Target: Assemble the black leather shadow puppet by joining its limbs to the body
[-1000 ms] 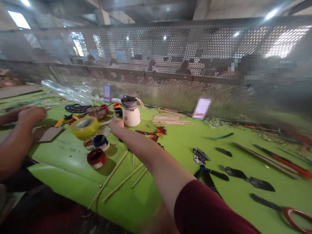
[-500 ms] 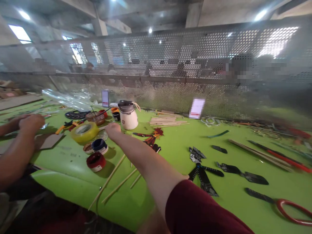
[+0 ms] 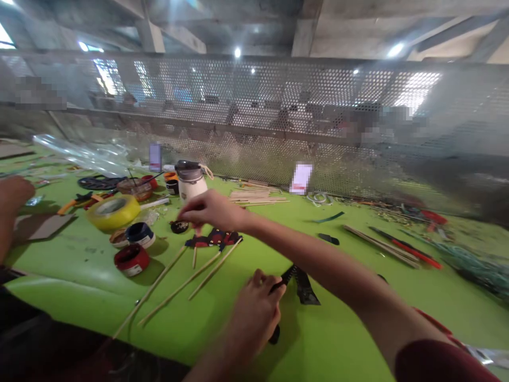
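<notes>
My right hand (image 3: pixel 209 209) reaches across to the left, its fingers pinched together above a small dark lid (image 3: pixel 180 227) with tiny bits in it. Whatever lies in the pinch is too small to make out. Below that hand rests a red and dark jointed figure (image 3: pixel 214 239) with thin wooden sticks (image 3: pixel 181 289) attached or lying against it. My left hand (image 3: pixel 258 302), nearer to me, is closed on a black jointed cut-out figure (image 3: pixel 305 286). Part of the figure is hidden under the fingers, with its legs showing to the right.
A yellow tape roll (image 3: pixel 113 212), a red paint jar (image 3: pixel 132 260) and a blue paint jar (image 3: pixel 140 234) stand at left. Behind my right hand is a white jug (image 3: pixel 191 183). Scissors (image 3: pixel 477 353) lie at right. Another person's hand (image 3: pixel 16 193) is at far left.
My view has turned slightly right. My right hand has moved from beside the tape roll to the dark lid. My left hand has come into view and taken hold of the black figure.
</notes>
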Demonstrator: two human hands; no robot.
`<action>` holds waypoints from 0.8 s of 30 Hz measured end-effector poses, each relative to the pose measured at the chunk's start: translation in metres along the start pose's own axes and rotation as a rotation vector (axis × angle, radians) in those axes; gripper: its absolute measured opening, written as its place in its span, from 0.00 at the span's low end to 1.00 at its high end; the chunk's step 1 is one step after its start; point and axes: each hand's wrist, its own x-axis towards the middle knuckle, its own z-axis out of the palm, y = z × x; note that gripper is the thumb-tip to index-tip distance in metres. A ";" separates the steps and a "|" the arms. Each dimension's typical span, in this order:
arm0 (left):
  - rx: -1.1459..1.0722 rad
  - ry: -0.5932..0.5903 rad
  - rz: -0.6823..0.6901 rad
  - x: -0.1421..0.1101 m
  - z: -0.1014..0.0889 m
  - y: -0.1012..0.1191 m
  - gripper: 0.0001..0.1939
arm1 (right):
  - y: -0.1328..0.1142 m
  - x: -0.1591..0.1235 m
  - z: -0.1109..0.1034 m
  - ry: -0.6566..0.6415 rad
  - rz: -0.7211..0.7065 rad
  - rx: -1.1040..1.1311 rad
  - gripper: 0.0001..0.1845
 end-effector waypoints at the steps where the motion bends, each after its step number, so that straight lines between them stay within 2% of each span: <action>1: 0.002 -0.001 0.003 -0.001 0.001 0.000 0.24 | 0.009 -0.029 -0.013 0.024 0.062 0.107 0.13; 3: 0.013 -0.020 0.016 -0.001 0.000 -0.002 0.23 | 0.032 -0.091 -0.032 0.130 0.200 0.335 0.14; 5: 0.029 -0.030 0.009 -0.001 -0.002 -0.003 0.21 | 0.057 -0.149 -0.036 0.194 0.286 0.461 0.14; 7: 0.041 -0.017 -0.007 -0.001 -0.004 -0.003 0.20 | 0.081 -0.194 -0.024 0.202 0.320 0.494 0.14; 9: 0.040 -0.010 -0.017 -0.001 -0.008 0.000 0.20 | 0.104 -0.223 -0.004 0.208 0.351 0.533 0.14; 12: 0.012 -0.019 -0.035 0.000 -0.014 0.004 0.18 | 0.129 -0.242 0.026 0.258 0.383 0.580 0.14; 15: -0.055 -0.033 -0.066 0.004 -0.020 0.006 0.18 | 0.141 -0.246 0.041 0.329 0.386 0.613 0.15; 20: -0.170 -0.073 -0.188 0.014 -0.029 0.008 0.22 | 0.144 -0.249 0.045 0.380 0.374 0.637 0.16; 24: -0.164 -0.103 -0.291 0.024 -0.029 0.008 0.11 | 0.142 -0.252 0.044 0.390 0.365 0.655 0.16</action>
